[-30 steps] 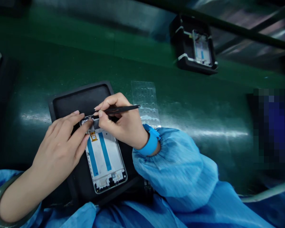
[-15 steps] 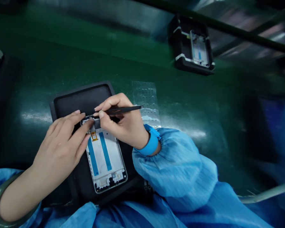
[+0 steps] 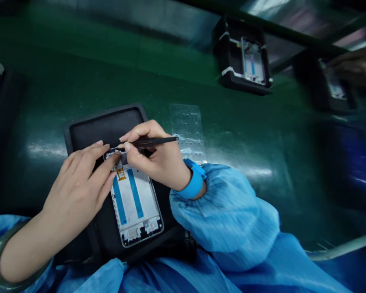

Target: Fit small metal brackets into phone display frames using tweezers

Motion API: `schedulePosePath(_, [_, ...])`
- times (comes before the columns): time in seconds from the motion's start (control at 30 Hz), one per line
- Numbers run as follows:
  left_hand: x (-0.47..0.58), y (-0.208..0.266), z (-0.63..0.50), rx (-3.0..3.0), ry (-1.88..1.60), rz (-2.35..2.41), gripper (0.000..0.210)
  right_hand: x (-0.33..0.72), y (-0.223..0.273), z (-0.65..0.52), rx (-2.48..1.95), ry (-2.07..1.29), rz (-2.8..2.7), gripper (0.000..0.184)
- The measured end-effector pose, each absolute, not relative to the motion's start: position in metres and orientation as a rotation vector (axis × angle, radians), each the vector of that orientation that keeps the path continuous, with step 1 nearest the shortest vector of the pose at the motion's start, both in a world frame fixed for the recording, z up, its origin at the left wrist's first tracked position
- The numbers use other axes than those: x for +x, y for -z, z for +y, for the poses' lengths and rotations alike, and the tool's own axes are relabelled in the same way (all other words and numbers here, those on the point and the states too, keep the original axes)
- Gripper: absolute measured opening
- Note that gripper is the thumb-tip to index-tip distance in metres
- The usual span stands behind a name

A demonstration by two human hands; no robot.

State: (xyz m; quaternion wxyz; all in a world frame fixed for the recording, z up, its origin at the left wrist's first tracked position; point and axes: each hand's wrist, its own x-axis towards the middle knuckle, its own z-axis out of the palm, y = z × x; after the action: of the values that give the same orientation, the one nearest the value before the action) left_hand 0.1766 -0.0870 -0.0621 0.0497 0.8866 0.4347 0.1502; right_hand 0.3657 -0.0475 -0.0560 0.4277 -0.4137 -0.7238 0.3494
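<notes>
A phone frame (image 3: 148, 191) with two blue strips lies tilted on a black tray (image 3: 106, 126). Near its top left sits an orange flex cable (image 3: 121, 174). My left hand (image 3: 77, 187) is open, its fingers stretched over the frame's upper left corner, one fingertip pressing beside the cable. Pinched in my right hand (image 3: 158, 158) is a pair of black tweezers (image 3: 152, 141). The tips point at the frame's top edge, close to my left fingertips; what they touch there is too small to make out.
A clear plastic sheet (image 3: 187, 122) with rows of small slots lies right of the tray on the green table (image 3: 134, 85). Farther back stands a black box (image 3: 232, 79) holding another phone frame (image 3: 253, 61). At the right edge, a blurred hand (image 3: 358, 67) is over another dark tray.
My right hand and the tweezers have shifted slightly left. My left hand stays in place. At the far right, another person's blurred hand and a dark tray with a phone frame have come into view.
</notes>
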Motion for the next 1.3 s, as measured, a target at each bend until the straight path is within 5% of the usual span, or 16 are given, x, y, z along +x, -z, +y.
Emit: schedulePosePath(1.3, [0.1776, 0.0608, -0.0874, 2.679, -0.445, 1.310, 0.039, 0.3649, 0.0594, -0.0501, -0.973, -0.673, -1.914, 0.013])
